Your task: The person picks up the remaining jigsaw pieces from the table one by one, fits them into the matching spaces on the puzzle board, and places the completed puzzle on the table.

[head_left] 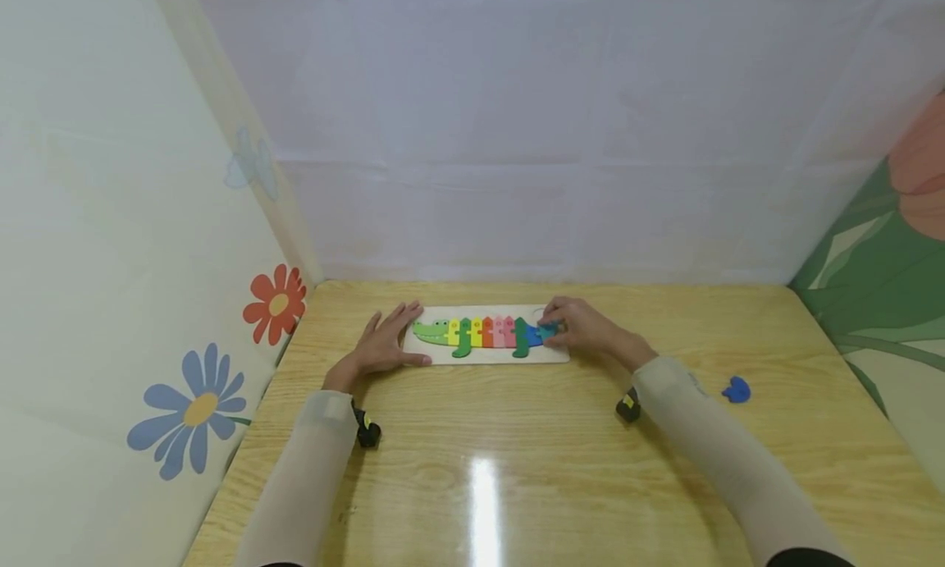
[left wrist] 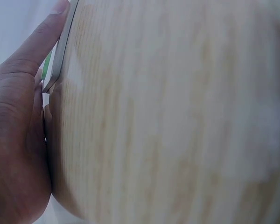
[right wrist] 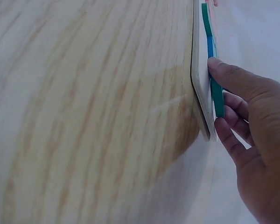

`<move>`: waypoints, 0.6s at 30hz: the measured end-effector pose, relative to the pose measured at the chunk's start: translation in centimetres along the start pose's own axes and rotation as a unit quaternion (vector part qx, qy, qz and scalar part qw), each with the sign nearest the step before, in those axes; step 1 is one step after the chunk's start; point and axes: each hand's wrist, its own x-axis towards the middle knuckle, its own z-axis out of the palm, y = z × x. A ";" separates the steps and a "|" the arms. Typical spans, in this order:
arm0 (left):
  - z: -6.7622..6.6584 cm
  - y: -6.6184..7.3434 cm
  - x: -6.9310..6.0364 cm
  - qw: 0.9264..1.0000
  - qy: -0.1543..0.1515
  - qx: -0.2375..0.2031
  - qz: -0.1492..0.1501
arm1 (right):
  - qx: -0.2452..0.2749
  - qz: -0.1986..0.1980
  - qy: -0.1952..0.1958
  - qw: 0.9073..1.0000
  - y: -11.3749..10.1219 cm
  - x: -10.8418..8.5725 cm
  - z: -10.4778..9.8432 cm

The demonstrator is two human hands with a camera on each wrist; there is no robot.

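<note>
A pale wooden puzzle board [head_left: 487,356] lies flat on the table, bearing a crocodile of colourful pieces from a green head [head_left: 431,331] to a blue piece [head_left: 532,335] near the tail. My left hand [head_left: 379,344] rests at the board's left end, fingers at the far corner and thumb [left wrist: 44,39] along the near edge. At the right end, my right hand [head_left: 586,327] pinches a teal puzzle piece [right wrist: 217,99] between thumb and fingers, over the board beside the blue piece. The fingers partly hide this piece in the head view.
Another blue puzzle piece [head_left: 737,390] lies apart on the wooden table [head_left: 472,427], beyond the right forearm. White cloth [head_left: 480,140] hangs behind the table, with flower-printed panels at the left and right sides.
</note>
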 end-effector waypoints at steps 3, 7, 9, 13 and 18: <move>0.0 0.0 0.0 1.000 -0.001 0.000 -0.002 | 0.001 -0.004 0.006 1.000 0.0 -0.1 0.1; 0.0 0.0 0.0 1.000 -0.001 0.002 -0.001 | 0.006 -0.005 0.011 1.000 0.1 -0.2 0.3; -0.1 0.0 0.0 1.000 0.000 0.002 0.000 | 0.009 -0.003 0.013 1.000 0.1 -0.3 0.4; -0.2 0.1 -0.1 1.000 0.003 -0.001 0.002 | 0.020 0.017 0.016 1.000 0.2 -0.5 0.5; -0.2 0.2 -0.2 1.000 0.005 -0.005 0.003 | 0.039 0.045 0.025 0.998 0.2 -0.9 0.6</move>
